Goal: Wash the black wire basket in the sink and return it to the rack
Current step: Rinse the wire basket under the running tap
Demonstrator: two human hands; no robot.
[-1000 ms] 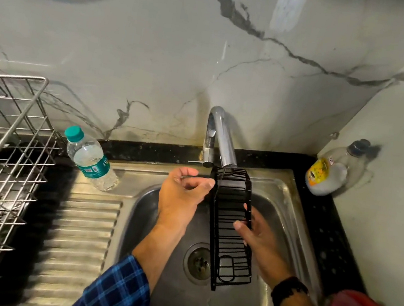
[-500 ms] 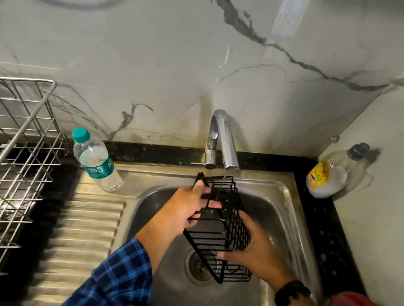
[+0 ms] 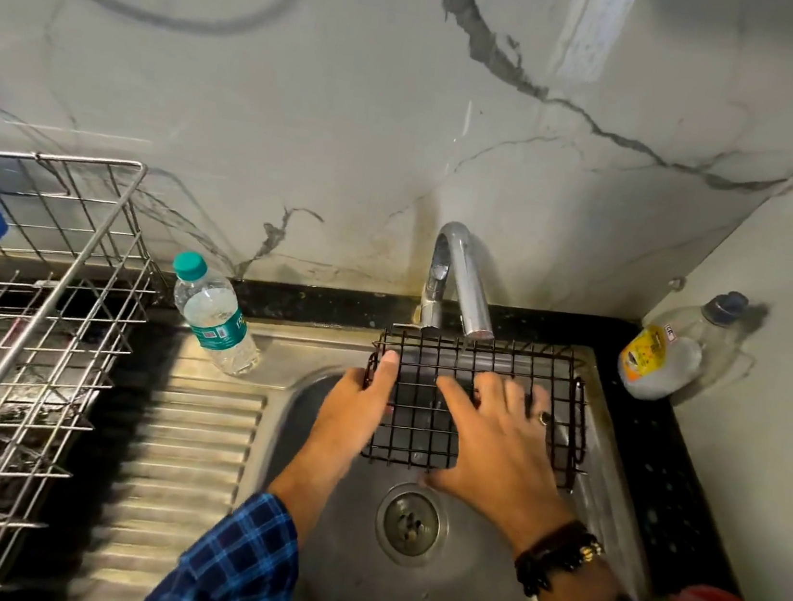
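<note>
My left hand point(image 3: 355, 413) grips the basket's point(image 3: 419, 419) left edge; my right hand point(image 3: 503, 448) lies flat, fingers spread, just below the tap point(image 3: 462, 283).

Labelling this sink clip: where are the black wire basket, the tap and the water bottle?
black wire basket point(image 3: 411, 423), head view, on its mesh left of centre
tap point(image 3: 465, 279), head view, on the spout
water bottle point(image 3: 215, 319), head view, on the green label

The basket point(image 3: 411, 421) lies over the sink point(image 3: 346, 589), under the tap point(image 3: 463, 279); water bottle point(image 3: 213, 316) left, rack point(image 3: 44, 314) farther left, soap bottle point(image 3: 658, 365) right.
</note>
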